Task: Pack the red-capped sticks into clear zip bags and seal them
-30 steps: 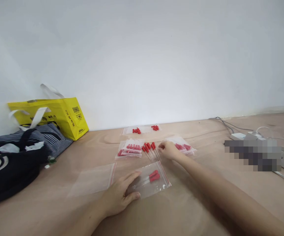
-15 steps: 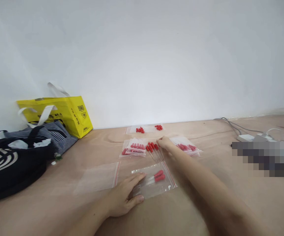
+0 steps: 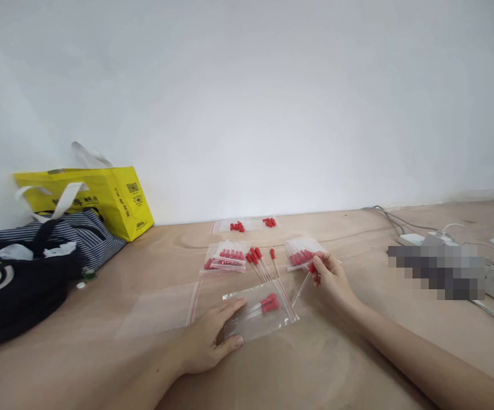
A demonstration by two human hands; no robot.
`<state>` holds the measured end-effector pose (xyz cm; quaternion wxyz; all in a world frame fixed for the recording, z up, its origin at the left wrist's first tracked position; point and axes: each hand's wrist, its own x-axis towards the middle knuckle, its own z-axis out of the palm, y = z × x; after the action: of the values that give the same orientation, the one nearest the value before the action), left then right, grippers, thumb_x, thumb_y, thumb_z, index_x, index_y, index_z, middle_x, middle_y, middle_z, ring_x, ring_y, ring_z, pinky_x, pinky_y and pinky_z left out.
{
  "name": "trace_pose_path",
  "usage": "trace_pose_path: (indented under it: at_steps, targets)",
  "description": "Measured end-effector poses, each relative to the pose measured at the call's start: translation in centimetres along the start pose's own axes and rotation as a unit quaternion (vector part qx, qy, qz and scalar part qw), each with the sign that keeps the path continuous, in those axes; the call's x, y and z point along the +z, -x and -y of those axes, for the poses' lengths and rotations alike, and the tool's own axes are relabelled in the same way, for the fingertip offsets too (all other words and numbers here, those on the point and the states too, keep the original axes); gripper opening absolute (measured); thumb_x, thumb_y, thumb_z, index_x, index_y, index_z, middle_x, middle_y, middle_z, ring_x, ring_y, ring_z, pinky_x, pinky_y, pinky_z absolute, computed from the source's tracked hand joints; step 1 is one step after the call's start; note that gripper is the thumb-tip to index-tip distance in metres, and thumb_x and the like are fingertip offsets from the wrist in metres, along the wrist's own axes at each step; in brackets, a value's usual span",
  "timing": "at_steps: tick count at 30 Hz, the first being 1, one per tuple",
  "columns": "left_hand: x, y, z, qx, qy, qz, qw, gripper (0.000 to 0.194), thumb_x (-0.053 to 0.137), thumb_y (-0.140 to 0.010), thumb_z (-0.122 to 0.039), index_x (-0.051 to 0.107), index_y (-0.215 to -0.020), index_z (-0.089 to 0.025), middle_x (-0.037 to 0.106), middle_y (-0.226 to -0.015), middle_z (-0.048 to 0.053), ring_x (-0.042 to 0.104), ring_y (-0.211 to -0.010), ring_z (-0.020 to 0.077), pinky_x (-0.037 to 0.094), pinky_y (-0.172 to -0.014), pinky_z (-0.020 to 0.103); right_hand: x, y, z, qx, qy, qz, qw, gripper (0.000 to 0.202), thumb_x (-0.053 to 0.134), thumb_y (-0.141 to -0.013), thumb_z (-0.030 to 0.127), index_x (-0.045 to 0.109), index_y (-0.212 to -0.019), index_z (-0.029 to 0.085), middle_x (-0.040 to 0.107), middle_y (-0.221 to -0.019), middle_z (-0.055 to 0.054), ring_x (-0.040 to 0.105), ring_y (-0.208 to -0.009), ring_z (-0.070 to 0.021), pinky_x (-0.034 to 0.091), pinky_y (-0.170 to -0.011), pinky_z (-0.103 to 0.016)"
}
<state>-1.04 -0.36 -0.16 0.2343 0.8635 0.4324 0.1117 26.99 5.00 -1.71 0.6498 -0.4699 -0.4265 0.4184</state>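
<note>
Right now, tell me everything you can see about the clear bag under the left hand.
The zip bag is clear thin plastic with a red seal strip along its right edge. It lies flat on the wooden surface, holding a few droppers with red bulbs. The left hand presses its near left corner; nothing else touches it.

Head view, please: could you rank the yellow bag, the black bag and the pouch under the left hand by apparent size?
1. Black bag, cut off by the frame and nearer the camera, so its lead is unsure.
2. Yellow bag.
3. Pouch under the left hand, clearly smallest.
</note>
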Motion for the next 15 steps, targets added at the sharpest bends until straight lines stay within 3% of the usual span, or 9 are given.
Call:
trace_pose_path:
  at_steps: [5, 10, 15]
  targets:
    - [0.04, 0.09, 0.13, 0.008, 0.007, -0.007, 1.000, 0.055, 0.048, -0.081, -0.032, 0.024, -0.131, -0.028, 0.034, -0.133, 0.002, 0.033, -0.119, 0.0253, 0.029, -0.098, 0.042, -0.05, 0.18, -0.07, 0.045, -0.032, -0.017, 0.998, 0.036, 0.057, -0.062, 0.051, 0.043, -0.074, 0.021, 0.050, -0.059, 0.004, 0.040, -0.042, -0.0067, 0.033, -0.038, -0.021]
    - [0.11, 0.02, 0.22, 0.011, -0.001, -0.008, 1.000, 0.055, 0.048, -0.081, -0.034, 0.024, -0.131, -0.029, 0.033, -0.134, 0.001, 0.033, -0.119, 0.0258, 0.029, -0.097, 0.043, -0.65, 0.01, -0.10, 0.037, -0.046, -0.047, 0.997, 0.032, 0.057, -0.063, 0.048, 0.043, -0.074, 0.022, 0.050, -0.058, 0.005, 0.041, -0.042, -0.0074, 0.034, -0.040, -0.022]
    - [-0.04, -0.03, 0.02, 0.011, -0.001, -0.006, 1.000, 0.055, 0.048, -0.082, -0.033, 0.023, -0.131, -0.029, 0.033, -0.134, 0.001, 0.033, -0.119, 0.0250, 0.029, -0.098, 0.042, -0.64, 0.16, -0.74, 0.042, -0.033, -0.033, 0.998, 0.031, 0.056, -0.065, 0.048, 0.044, -0.075, 0.022, 0.050, -0.059, 0.005, 0.042, -0.043, -0.0072, 0.035, -0.041, -0.022]
